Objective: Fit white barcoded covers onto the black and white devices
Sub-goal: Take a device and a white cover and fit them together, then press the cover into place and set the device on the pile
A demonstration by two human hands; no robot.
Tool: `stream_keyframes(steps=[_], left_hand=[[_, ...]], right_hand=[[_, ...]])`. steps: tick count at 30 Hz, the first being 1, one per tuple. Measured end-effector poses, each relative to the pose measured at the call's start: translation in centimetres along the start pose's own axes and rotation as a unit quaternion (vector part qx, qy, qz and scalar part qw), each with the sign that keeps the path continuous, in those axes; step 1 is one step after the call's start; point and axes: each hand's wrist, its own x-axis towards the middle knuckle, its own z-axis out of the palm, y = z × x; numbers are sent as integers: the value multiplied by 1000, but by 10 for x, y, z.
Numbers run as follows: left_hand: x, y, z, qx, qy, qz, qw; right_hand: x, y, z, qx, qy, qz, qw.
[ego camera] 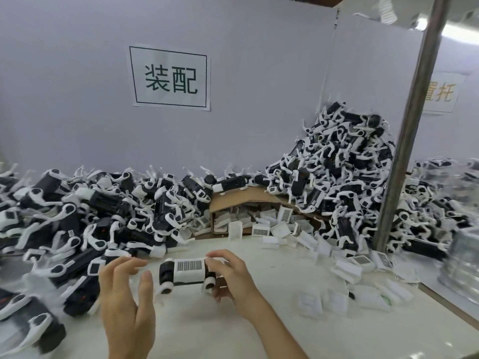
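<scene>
Paper sign (pixel 169 76) on back wall (pixel 64 86) reading 装配, orange-lettered sign (pixel 440 93) at right ending 托, barcode on white cover (pixel 189 266)

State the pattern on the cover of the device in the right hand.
White cover with black barcode stripes on the device; head view.

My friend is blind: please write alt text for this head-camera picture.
The right hand grips a black and white device bearing a white barcoded cover; the open left hand hovers beside it. Heaps of similar devices crowd the white table.
</scene>
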Motion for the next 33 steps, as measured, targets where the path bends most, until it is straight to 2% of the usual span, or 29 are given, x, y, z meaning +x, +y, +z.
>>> stream_keyframes(steps=[6, 12, 15, 17, 20, 22, 23, 24, 25, 26, 28, 30, 33], left_hand=[[0, -1, 4, -6, 6, -7, 1000], [2, -1, 4, -8, 40, -2, 999], [2, -1, 4, -7, 57, -1, 998], [1, -2, 5, -10, 65, -4, 998], [0, -3, 6, -13, 64, -8, 998], [-1, -1, 7, -14, 54, -10, 998], [-1, 0, 7, -14, 47, -15, 999], [-2, 0, 6, -13, 43, -24, 999], [-1, -1, 5, -13, 41, -31, 999], [-1, -1, 5, -13, 42, -36, 998], [0, 0, 4, -14, 39, -39, 998], [0, 1, 3, -11, 28, -46, 999], [2, 2, 1, 1, 20, -54, 998]], right_hand=[[-1, -3, -2, 56, 50, 37, 997], [-4, -9, -4, 17, -61, 60, 996], [0, -18, -8, 29, -90, 56, 994], [14, -43, -13, 82, -71, 22, 994], [51, -116, -36, 221, 15, -76, 972], [77, -178, -55, 218, 90, -146, 961], [89, -200, -63, 224, 118, -143, 957], [98, -216, -67, 216, 129, -118, 961], [106, -221, -69, 154, 144, -92, 973], [106, -217, -63, 50, 159, -80, 983], [105, -186, -48, -119, 146, -121, 974], [90, -138, -29, -170, 113, -144, 968], [61, -60, -15, -165, 102, -122, 973]])
